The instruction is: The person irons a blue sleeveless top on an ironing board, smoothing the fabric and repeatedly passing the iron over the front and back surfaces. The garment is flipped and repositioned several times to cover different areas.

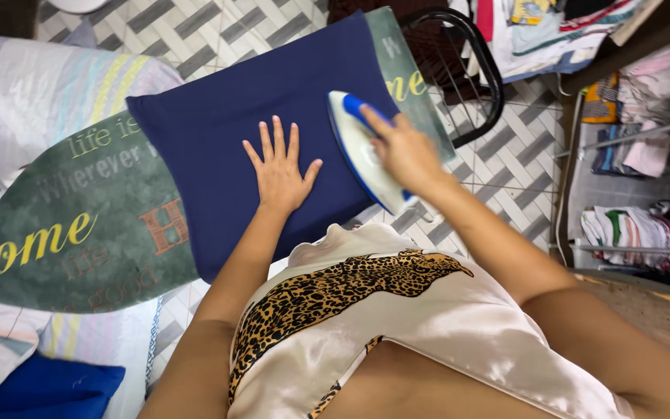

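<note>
A dark blue cloth (219, 116) lies spread flat across a green ironing board (79, 225) with printed lettering. My left hand (279, 169) rests palm down on the cloth, fingers spread apart. My right hand (403, 151) grips the handle of a white and blue iron (357, 147), which sits on the cloth's right part, just beside my left hand.
A black wire rack (459, 70) stands at the board's far end. Folded clothes fill a metal shelf unit (637, 132) at the right. A striped bedsheet (32, 85) lies left, with another blue cloth (48, 392) at the bottom left. The floor is patterned tile.
</note>
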